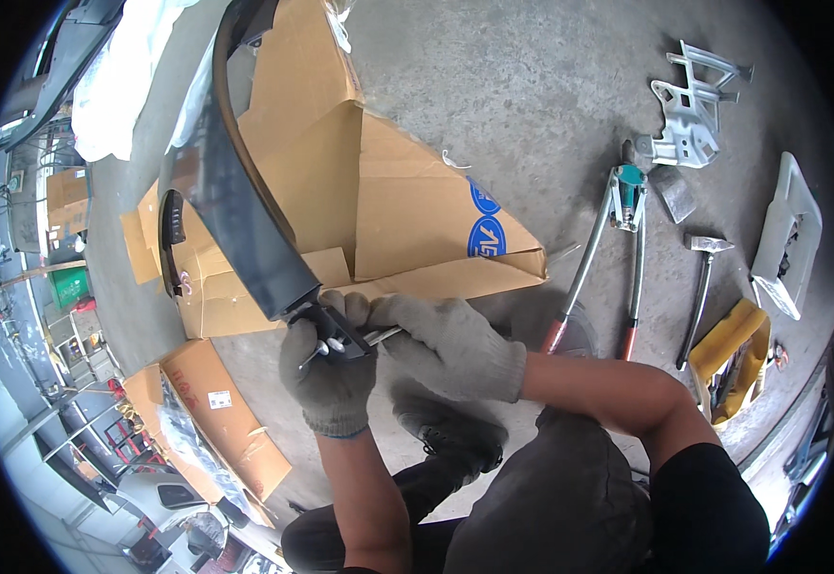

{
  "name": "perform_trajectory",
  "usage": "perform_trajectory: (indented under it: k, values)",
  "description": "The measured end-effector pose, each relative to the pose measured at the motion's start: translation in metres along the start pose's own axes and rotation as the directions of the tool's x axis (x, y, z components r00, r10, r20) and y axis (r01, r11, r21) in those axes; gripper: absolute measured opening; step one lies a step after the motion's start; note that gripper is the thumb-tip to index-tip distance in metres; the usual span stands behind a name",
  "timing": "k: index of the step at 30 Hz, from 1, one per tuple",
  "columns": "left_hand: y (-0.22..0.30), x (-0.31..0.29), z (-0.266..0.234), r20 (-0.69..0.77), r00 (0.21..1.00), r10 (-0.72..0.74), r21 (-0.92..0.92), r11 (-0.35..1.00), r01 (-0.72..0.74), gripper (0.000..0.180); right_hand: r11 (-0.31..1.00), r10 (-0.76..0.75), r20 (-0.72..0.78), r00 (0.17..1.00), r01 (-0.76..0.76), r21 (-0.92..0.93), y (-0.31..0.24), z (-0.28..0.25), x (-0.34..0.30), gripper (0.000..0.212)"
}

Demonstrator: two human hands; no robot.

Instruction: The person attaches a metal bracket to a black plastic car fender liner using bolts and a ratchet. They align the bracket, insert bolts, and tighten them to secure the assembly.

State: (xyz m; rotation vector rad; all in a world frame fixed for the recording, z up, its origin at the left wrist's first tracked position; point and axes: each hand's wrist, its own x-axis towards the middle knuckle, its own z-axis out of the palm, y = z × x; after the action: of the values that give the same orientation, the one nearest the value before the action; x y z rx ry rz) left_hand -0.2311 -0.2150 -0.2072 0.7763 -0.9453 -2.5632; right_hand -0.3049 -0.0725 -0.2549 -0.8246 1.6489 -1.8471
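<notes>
A dark grey car fender (245, 206) stretches from the upper left down to my hands, with a black bracket-like piece (345, 337) at its near end. My left hand (331, 392), in a grey knit glove, closes around that end. A few small silver rivets (336, 344) with thin pins show between the left fingers and the black piece. My right hand (455, 349), gloved the same way, pinches a slim metal pin (383, 336) against the bracket's right side. Its inner end is hidden by the bracket.
Opened cardboard (417, 206) lies beneath the fender, and another flattened box (216, 402) is at left. Across the concrete floor at right are a long-handled riveter (627, 191), a hammer (699, 287), a silver metal bracket (690, 120), a white part (788, 239) and a yellow part (728, 359).
</notes>
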Motion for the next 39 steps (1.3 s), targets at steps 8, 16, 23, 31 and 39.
perform_trajectory:
  k: [8, 16, 23, 31, 39]
  values:
    - [0.006, -0.004, -0.017, -0.038, 0.999, -0.037, 0.174, 0.984, 0.043, 0.042, 0.966, -0.057, -0.033, 0.998, 0.047, -0.254, 0.008, 0.004, -0.013, 0.024]
    - [0.005, -0.002, -0.022, 0.034, 0.999, -0.029, 0.099, 0.995, 0.026, 0.047, 0.958, 0.069, 0.024, 0.997, -0.06, -0.279, -0.004, 0.001, -0.014, 0.031]
    - [0.002, -0.002, -0.011, 0.031, 0.999, -0.018, 0.127, 0.992, 0.014, 0.039, 0.932, -0.177, -0.07, 0.982, 0.144, -0.333, -0.003, 0.002, -0.008, 0.025]
    - [0.005, -0.002, -0.017, 0.037, 0.999, 0.007, 0.13, 0.991, -0.012, 0.036, 0.997, 0.063, 0.04, 0.997, -0.061, -0.055, 0.008, 0.004, -0.008, 0.028]
    - [0.006, -0.006, -0.015, 0.009, 0.999, -0.041, 0.213, 0.976, 0.038, 0.043, 0.99, 0.139, 0.084, 0.987, -0.138, -0.019, 0.012, -0.003, -0.011, 0.024]
